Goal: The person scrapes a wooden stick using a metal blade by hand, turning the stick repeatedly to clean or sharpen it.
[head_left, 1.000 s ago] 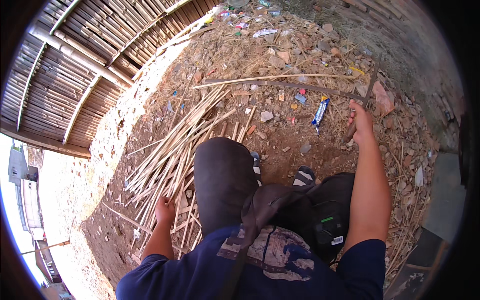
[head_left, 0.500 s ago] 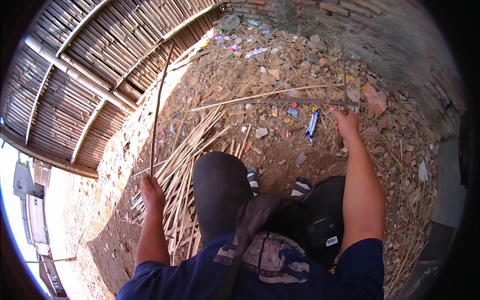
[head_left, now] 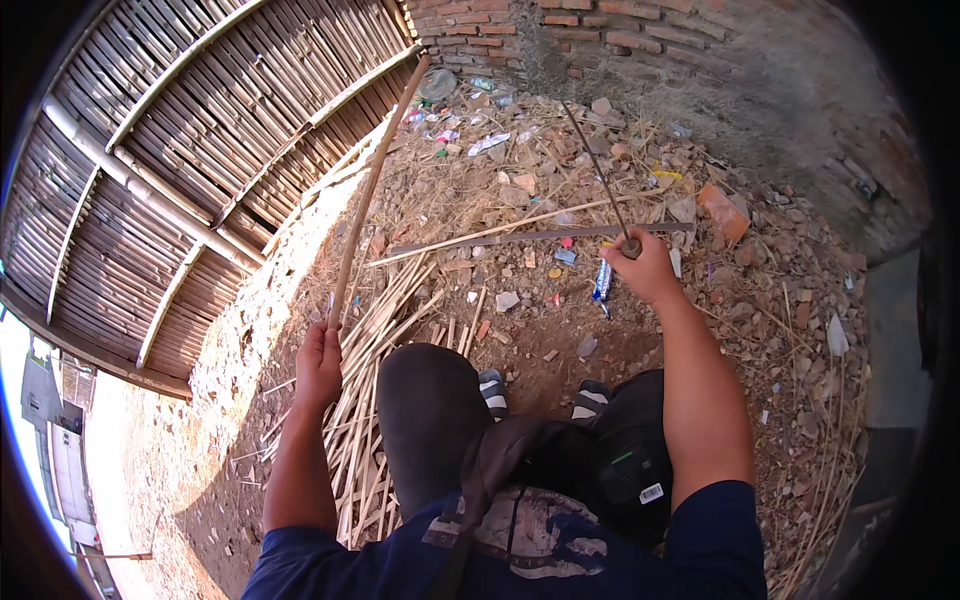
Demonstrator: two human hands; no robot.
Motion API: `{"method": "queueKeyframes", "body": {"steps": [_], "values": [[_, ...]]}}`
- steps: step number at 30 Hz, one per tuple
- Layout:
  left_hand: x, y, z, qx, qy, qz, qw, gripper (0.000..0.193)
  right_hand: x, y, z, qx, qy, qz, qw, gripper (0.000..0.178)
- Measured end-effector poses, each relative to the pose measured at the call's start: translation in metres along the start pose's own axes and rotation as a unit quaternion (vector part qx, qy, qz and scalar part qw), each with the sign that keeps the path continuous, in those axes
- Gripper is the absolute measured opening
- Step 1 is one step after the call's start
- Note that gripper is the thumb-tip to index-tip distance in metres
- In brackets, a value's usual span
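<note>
A person's left hand (head_left: 320,362) grips a long bamboo strip (head_left: 372,190) raised upright. The right hand (head_left: 650,268) is closed on what appears to be a thin blade (head_left: 597,170), above scattered bamboo splits (head_left: 390,330).

The person is wearing a dark navy short-sleeved shirt (head_left: 560,560) with a worn, faded print across the chest (greyish patches, partly cracked). The sleeves are ending above the elbows, leaving both forearms bare. Dark trousers (head_left: 430,420) are covering the legs, one knee showing toward twelve o'clock from the chest. Striped sandals (head_left: 590,400) are showing on the feet. A dark strap (head_left: 470,530) is crossing the chest diagonally, and a black pouch with a small white label (head_left: 630,480) is sitting at three o'clock of the print.
</note>
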State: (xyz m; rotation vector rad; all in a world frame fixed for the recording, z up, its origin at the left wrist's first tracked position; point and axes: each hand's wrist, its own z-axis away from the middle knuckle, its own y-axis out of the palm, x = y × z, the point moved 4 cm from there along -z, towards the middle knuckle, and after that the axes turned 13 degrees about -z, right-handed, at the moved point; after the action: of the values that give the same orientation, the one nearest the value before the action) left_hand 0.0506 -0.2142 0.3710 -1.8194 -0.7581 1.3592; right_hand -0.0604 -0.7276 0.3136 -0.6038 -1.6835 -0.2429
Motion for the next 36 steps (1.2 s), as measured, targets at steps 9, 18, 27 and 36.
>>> {"method": "queueKeyframes", "body": {"steps": [9,18,27,36], "values": [[-0.081,0.069,0.059,0.228,0.057,0.057,0.97,0.025,0.05,0.057,0.027,0.202,-0.059,0.164,0.964,0.029],[-0.131,0.128,0.021,0.299,0.125,0.125,0.938,0.025,0.031,0.039,0.014,0.184,0.052,0.163,0.968,0.034],[-0.123,0.158,0.019,0.43,0.065,0.249,0.865,0.02,-0.002,0.039,0.012,0.287,0.121,0.187,0.932,0.04],[-0.121,0.149,0.016,0.458,0.032,0.285,0.841,0.018,0.013,0.061,0.016,0.279,0.053,0.207,0.936,0.033]]}}
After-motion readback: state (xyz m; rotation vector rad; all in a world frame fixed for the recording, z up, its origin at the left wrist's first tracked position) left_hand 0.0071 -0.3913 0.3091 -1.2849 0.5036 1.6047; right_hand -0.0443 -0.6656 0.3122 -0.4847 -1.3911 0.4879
